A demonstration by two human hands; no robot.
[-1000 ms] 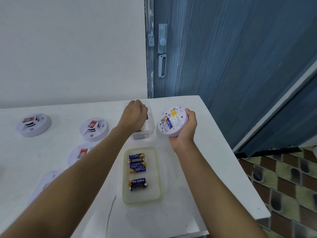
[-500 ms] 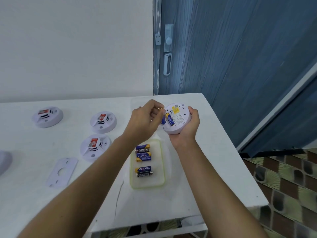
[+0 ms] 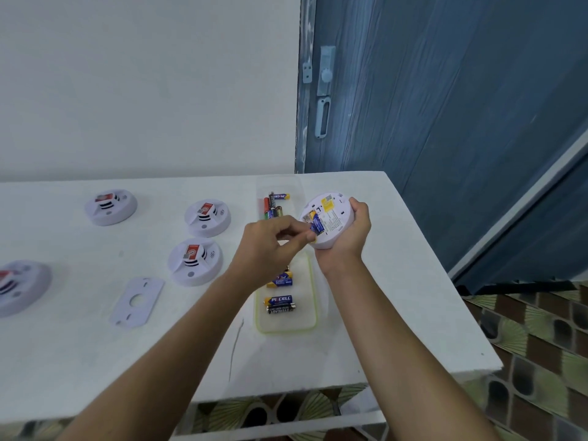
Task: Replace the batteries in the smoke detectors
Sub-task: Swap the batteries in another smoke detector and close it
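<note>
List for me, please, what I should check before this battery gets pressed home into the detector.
1. Smoke detector held steady, back side up, in the right hand: ok.
2. Left hand pinches the blue battery at the open compartment: ok.
3. Battery lying fully flat in its slot: cannot tell, the fingertips hide its lower end.
4. Plus and minus ends matching the slot marks: cannot tell, too small to read.
5. Spare batteries close by in the tray, just below the hands: ok.
</note>
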